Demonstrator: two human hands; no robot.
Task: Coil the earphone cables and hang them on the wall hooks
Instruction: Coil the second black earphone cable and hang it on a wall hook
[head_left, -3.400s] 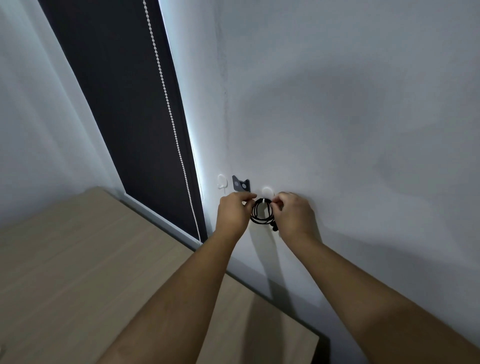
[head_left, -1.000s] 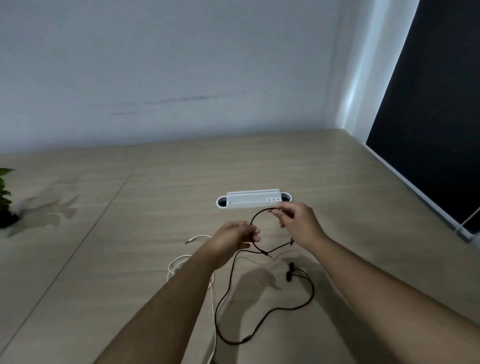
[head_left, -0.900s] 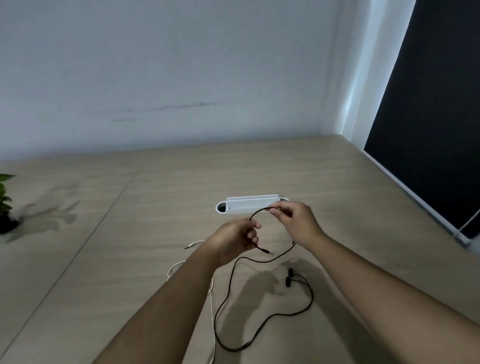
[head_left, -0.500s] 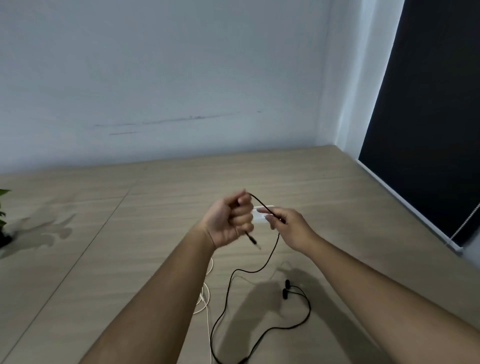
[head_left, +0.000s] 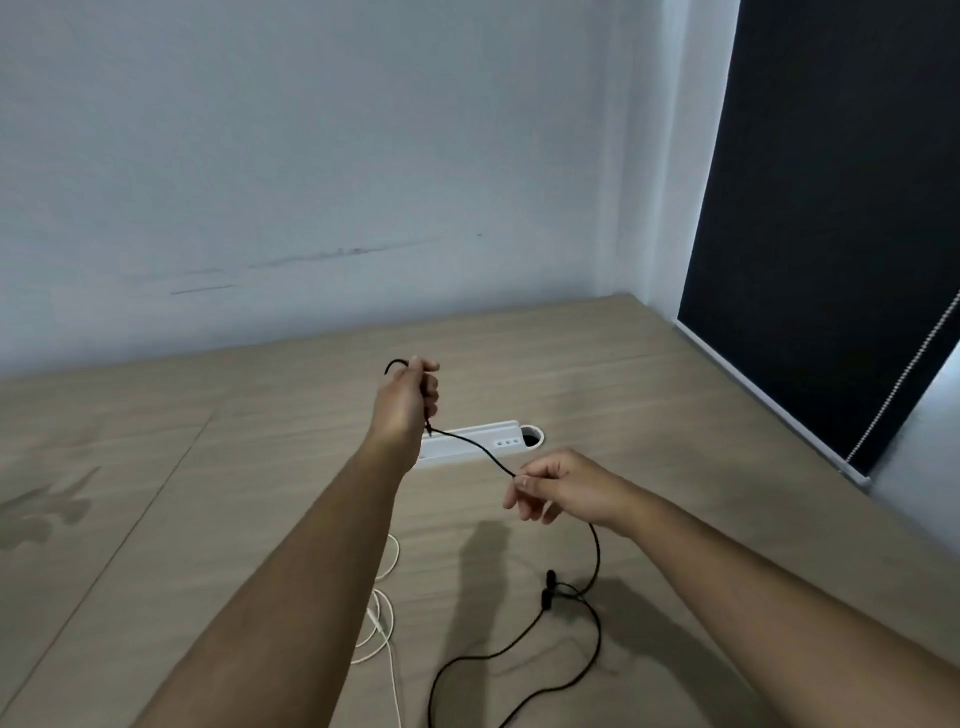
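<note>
A black earphone cable (head_left: 596, 561) runs from my raised left hand (head_left: 410, 400), across to my right hand (head_left: 561, 486), then drops to the wooden table (head_left: 597, 374), where its two earbuds (head_left: 548, 590) and a slack loop lie. My left hand is closed around one end, with a short bend of cable showing above the fist. My right hand pinches the cable between thumb and forefinger, lower and to the right. A white earphone cable (head_left: 387, 618) lies loose on the table under my left forearm. No wall hooks are in view.
A white cable-outlet box (head_left: 483, 439) with a round hole is set into the table behind my hands. A dark roller blind (head_left: 831, 208) with a bead chain (head_left: 904, 374) fills the right side. A scuffed pale wall stands behind the table.
Earlier both hands held a black coil at a wall hook; the view has since turned to the table. In the last second my left hand rose and my right slid down the cable.
</note>
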